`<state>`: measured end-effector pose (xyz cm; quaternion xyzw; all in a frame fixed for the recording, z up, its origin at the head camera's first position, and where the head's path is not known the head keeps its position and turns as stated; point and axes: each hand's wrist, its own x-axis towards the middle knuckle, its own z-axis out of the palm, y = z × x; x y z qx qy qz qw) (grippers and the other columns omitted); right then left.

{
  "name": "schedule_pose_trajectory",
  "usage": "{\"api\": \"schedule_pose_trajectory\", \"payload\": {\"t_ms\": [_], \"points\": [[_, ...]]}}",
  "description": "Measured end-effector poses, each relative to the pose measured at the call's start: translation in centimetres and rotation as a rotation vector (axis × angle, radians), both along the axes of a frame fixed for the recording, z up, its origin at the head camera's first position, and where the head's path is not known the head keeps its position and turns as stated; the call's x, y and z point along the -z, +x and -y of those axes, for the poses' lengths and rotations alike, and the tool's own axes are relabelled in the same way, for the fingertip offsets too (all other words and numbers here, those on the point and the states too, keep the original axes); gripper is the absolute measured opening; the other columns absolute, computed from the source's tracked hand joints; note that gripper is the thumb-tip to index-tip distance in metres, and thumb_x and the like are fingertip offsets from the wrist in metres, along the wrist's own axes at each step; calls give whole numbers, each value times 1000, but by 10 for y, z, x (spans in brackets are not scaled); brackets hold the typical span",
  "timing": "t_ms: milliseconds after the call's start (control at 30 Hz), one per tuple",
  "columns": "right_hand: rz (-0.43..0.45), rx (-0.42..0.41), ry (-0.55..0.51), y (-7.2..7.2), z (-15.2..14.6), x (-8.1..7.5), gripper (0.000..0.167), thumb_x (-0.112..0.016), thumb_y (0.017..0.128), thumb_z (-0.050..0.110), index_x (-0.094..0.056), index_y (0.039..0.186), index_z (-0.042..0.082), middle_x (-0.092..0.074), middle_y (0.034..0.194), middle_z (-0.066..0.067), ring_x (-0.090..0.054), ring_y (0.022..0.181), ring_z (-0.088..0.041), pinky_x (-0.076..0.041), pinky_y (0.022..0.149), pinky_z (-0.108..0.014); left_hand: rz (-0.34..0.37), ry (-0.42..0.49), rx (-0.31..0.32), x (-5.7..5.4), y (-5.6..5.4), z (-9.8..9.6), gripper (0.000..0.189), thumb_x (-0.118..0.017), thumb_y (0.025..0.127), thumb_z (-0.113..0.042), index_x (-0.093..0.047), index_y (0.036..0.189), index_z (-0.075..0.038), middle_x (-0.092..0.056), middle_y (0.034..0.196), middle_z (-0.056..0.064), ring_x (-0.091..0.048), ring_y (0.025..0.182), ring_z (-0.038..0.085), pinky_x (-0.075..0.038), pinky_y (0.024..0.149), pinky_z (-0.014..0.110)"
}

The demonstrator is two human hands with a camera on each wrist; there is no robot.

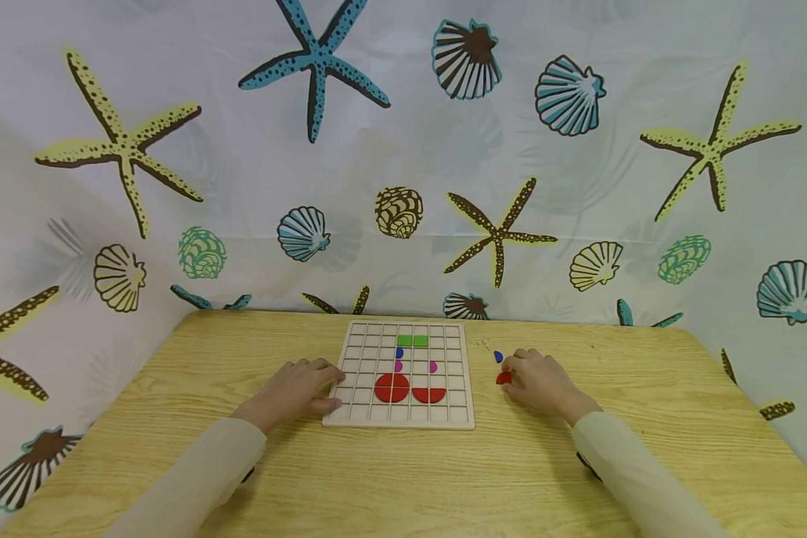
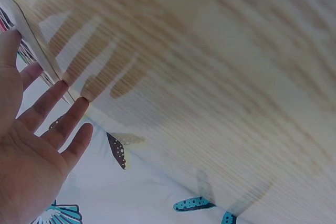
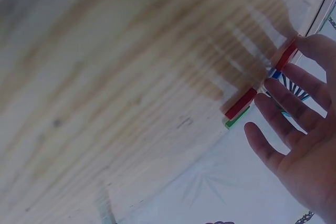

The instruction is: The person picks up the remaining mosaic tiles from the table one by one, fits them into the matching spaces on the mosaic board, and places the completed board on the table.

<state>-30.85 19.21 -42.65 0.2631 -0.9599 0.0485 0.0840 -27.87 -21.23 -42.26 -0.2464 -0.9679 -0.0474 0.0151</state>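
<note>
Tbh plenty of room up front: bare tabletop (image 1: 403, 478) btwn the two sleeves (image 1: 202, 471), so a hand could slide in low toward the board (image 1: 410, 420). Board's L edge is blocked, left hand (image 1: 302, 387) is right on it. On the R there's a gap btwn board & the red piece (image 1: 503, 379) at the right hand's (image 1: 543, 379) thumb + index, but a blue piece (image 1: 498, 357) sits just behind. Right wrist view: another red block (image 3: 241, 103) + green block (image 3: 237, 118) nr the other fingers. Cloth (image 1: 403, 149) walls off the back.
</note>
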Motion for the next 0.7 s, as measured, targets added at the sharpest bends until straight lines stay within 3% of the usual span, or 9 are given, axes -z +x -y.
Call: {"api": "schedule_pose_trajectory", "payload": {"t_ms": [700], "points": [[24,-19,-11,-3,1,-3,16,-68,80,22,-65,91,10,-58,86,-1,-53,73,-17,-46,60,-35,12,-2,-1,0,-1,0,44,-59,85,-43,-59,119,-16,-56,123,10,-54,109,33,-40,90,55]]}}
